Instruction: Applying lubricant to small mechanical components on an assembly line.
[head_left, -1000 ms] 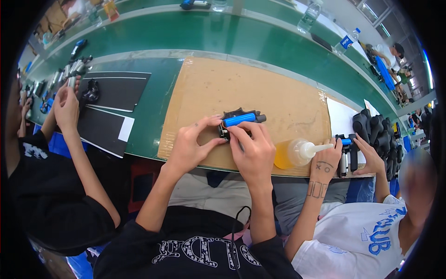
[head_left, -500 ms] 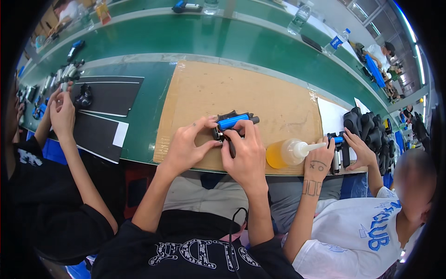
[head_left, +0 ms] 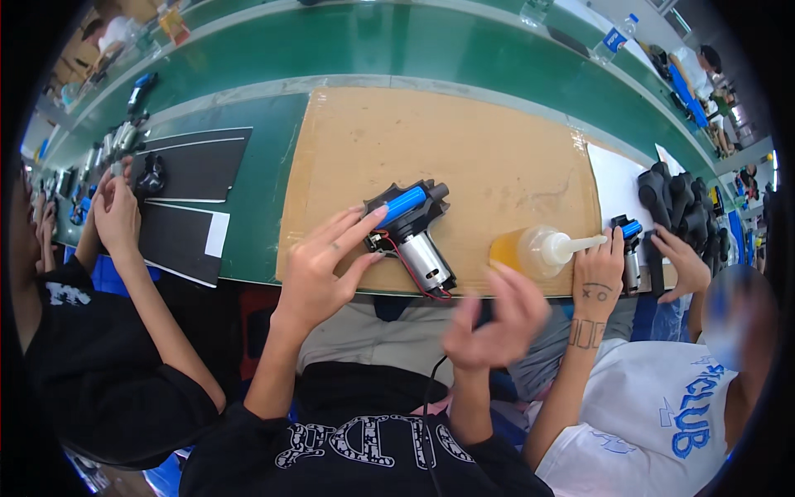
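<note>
My left hand [head_left: 321, 269] grips the left end of a motor assembly [head_left: 424, 258] between thumb and fingers. The assembly has a black housing, a blue cylinder [head_left: 401, 206] along its top and a silver motor body slanting toward the table's near edge, with thin red wires beside it. It rests on the brown cardboard [head_left: 489, 157]. Off to the right, my right hand [head_left: 497, 319] is smeared by motion. Its thumb and fingers look apart, with nothing visible in them. Close beyond it leans a squeeze bottle [head_left: 542, 251] of yellow liquid with a white nozzle.
At the right, a co-worker's hands [head_left: 600, 265] hold a similar blue and silver assembly, near a pile of black housings [head_left: 683, 199]. On the left, another co-worker's hands [head_left: 116, 211] work beside black sheets [head_left: 182, 240]. A bottle [head_left: 614, 37] stands across the green table [head_left: 265, 132].
My right hand has let go of the assembly and moved right and toward me. The silver motor and red wires now show. My left hand still grips the assembly.
</note>
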`<state>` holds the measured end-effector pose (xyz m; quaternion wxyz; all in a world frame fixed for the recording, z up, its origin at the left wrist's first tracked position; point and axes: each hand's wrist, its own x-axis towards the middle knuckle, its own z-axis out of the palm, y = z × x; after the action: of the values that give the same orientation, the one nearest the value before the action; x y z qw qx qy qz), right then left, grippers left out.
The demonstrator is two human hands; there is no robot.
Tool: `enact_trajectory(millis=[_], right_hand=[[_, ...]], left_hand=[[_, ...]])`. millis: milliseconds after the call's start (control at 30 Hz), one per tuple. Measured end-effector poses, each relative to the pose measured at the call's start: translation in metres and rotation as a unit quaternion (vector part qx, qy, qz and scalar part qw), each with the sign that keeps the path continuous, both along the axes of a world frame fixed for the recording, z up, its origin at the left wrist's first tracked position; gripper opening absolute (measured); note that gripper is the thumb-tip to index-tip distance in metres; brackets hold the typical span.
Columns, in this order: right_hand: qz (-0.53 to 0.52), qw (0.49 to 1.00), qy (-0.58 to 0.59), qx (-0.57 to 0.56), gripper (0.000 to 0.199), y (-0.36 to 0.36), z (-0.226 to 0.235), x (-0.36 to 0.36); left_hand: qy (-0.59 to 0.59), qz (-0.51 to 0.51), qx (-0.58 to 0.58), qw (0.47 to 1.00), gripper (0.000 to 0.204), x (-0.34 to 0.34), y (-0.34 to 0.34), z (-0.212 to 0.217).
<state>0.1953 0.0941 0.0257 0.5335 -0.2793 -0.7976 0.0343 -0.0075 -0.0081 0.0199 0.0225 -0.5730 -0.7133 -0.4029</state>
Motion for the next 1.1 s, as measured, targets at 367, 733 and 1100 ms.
enact_trajectory(millis=[367,733,1100], right_hand=[[-0.023,0.910,-0.016,-0.414,0.075,0.052,-0.014,0.028],[0.074,0.960,-0.081,-0.256,0.075,0.014,0.051,0.055],[0.094,0.946,-0.221,-0.219,0.063,0.006,0.089,0.046]], left_hand=[[-0.045,-0.007,-0.001,0.999,0.061,-0.003,0.011,0.007],[-0.039,-0.011,-0.010,0.999,0.061,0.001,0.007,0.009],[-0.046,0.007,0.020,0.999,0.061,0.007,0.007,0.003]])
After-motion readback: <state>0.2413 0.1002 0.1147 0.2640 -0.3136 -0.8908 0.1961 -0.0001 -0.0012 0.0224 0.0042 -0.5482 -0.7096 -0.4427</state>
